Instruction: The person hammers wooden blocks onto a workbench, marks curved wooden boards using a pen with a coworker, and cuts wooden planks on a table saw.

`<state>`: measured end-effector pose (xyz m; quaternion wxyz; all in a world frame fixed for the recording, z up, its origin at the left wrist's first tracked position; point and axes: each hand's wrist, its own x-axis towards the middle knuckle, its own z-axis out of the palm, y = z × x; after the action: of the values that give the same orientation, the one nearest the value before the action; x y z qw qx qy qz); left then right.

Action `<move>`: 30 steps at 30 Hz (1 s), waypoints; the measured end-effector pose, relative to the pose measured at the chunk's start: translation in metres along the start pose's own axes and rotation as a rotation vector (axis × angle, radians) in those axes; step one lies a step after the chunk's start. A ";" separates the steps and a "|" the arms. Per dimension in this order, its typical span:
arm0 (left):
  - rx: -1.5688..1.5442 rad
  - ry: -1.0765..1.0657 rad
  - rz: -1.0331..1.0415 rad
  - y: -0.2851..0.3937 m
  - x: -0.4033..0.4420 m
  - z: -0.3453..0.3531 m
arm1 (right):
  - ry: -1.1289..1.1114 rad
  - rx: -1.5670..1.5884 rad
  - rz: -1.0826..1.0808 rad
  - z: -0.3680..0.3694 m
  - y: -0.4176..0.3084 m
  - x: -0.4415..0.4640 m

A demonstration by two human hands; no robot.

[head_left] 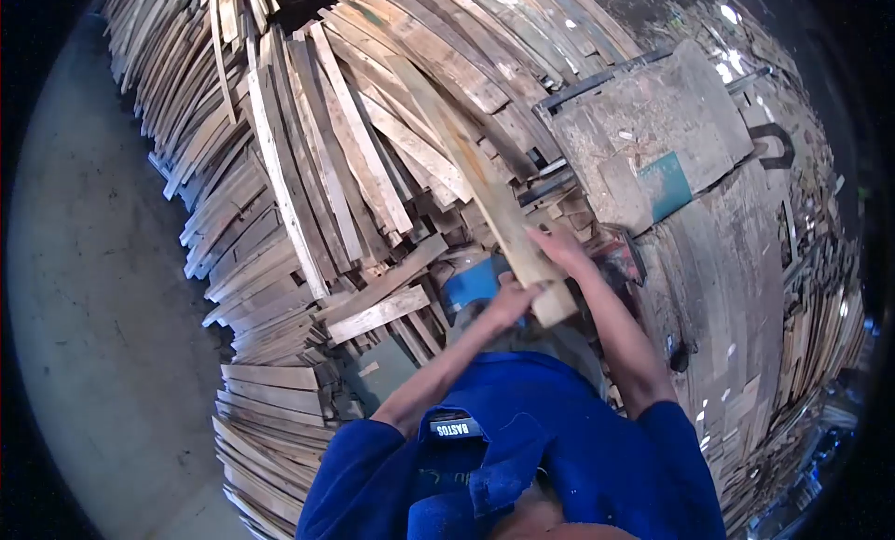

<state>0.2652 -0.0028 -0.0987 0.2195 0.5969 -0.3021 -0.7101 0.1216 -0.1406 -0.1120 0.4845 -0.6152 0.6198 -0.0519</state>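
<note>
A long wooden plank (503,212) slants from the heap of boards down to just in front of my chest. My left hand (510,303) is closed around its left side near the close end. On the right edge, a little farther up, my right hand (561,249) grips the same plank. The near end of the wood looks paler and slightly blurred. Behind my left hand, a blue surface (473,283) shows partly, its lower part covered by my hand and arm.
Loose boards (350,139) lie piled ahead and to the left. To the right stands a worn table-like panel (643,111) carrying wood chips and a green patch (664,184). Shorter offcuts (380,314) lie left of my hands. A bare concrete floor (103,288) runs along the far left.
</note>
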 end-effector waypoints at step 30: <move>1.738 -0.640 0.424 0.270 0.051 0.237 | 0.378 0.049 0.432 -0.238 0.320 -0.505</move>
<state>0.0102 -0.1929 0.0761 -0.2704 0.2613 -0.8725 -0.3119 -0.3787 0.2199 0.0725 0.3750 -0.4365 0.8143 -0.0763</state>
